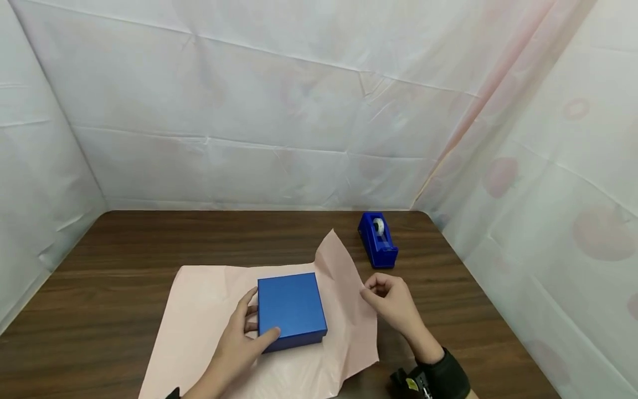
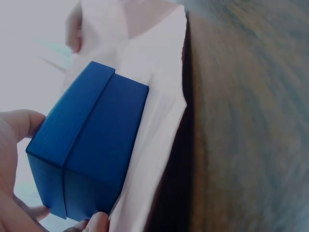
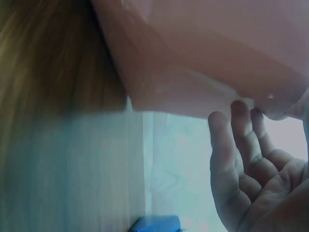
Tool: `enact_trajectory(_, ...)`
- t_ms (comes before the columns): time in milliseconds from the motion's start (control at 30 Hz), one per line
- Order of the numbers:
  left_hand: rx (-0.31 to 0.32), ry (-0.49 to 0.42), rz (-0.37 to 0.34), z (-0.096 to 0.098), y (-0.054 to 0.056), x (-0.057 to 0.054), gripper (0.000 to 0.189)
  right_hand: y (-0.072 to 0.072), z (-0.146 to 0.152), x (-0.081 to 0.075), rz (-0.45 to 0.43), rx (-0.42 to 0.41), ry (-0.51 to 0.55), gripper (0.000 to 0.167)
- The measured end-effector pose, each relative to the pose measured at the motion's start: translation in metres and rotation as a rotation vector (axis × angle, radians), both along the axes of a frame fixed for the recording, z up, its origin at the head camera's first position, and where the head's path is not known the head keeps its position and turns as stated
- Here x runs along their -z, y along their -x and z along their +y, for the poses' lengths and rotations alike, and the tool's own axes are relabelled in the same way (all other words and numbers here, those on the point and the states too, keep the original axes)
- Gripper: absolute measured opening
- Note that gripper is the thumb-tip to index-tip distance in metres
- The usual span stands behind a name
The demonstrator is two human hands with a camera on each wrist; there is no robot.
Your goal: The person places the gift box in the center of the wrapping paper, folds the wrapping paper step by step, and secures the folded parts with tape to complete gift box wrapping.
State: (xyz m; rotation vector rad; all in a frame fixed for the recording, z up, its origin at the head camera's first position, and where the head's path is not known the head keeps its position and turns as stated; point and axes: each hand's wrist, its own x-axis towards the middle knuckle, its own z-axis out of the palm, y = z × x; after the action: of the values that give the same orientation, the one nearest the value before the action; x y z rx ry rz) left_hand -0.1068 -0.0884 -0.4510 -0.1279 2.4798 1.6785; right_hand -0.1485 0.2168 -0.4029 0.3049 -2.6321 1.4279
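Note:
A blue lidded box sits on a sheet of pale pink wrapping paper. My left hand holds the box at its left side, thumb over the near corner of the lid and fingers along the side wall. In the left wrist view, the thumb and fingertips touch the box at one end. My right hand pinches the right edge of the paper, which stands raised off the table and bends up beside the box. In the right wrist view, the lifted paper partly hides the thumb.
Behind my right hand, a blue tape dispenser with a roll of tape stands on the dark wooden table. Pale printed sheeting hangs along the back and both sides of the table.

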Motion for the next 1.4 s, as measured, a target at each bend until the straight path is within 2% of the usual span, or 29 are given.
enact_trajectory(233, -0.011, 0.016, -0.004, -0.002, 0.005, 0.001, 0.097, 0.006, -0.03, -0.015, 0.048, -0.075, 0.107, 0.014)
enact_trajectory(400, -0.011, -0.011, -0.012, -0.003, 0.007, 0.002, 0.096, -0.002, -0.058, -0.039, 0.027, -0.07, 0.155, 0.014)
enact_trajectory(467, -0.009, -0.021, -0.013, -0.003, 0.007, 0.002, 0.095, -0.004, -0.067, -0.041, 0.042, -0.057, 0.15, 0.015)
enact_trajectory(733, 0.01, -0.019, 0.025, -0.002, 0.008, 0.005, 0.092, 0.006, -0.085, -0.016, 0.118, 0.0, 0.157, 0.02)
enact_trajectory(900, 0.018, -0.031, 0.035, -0.003, 0.007, 0.005, 0.09, 0.005, -0.095, -0.01, 0.161, 0.007, 0.121, 0.022)
enact_trajectory(1100, 0.02, -0.035, 0.035, -0.004, 0.005, 0.004, 0.088, 0.0, -0.109, -0.011, 0.208, 0.034, 0.054, 0.023)
enact_trajectory(1267, 0.017, -0.032, 0.046, -0.004, 0.004, 0.004, 0.086, -0.005, -0.115, -0.01, 0.18, 0.039, -0.006, 0.023)
enact_trajectory(1400, 0.018, -0.047, 0.065, -0.004, 0.003, 0.004, 0.087, -0.009, -0.114, -0.006, 0.125, -0.022, -0.038, 0.028)
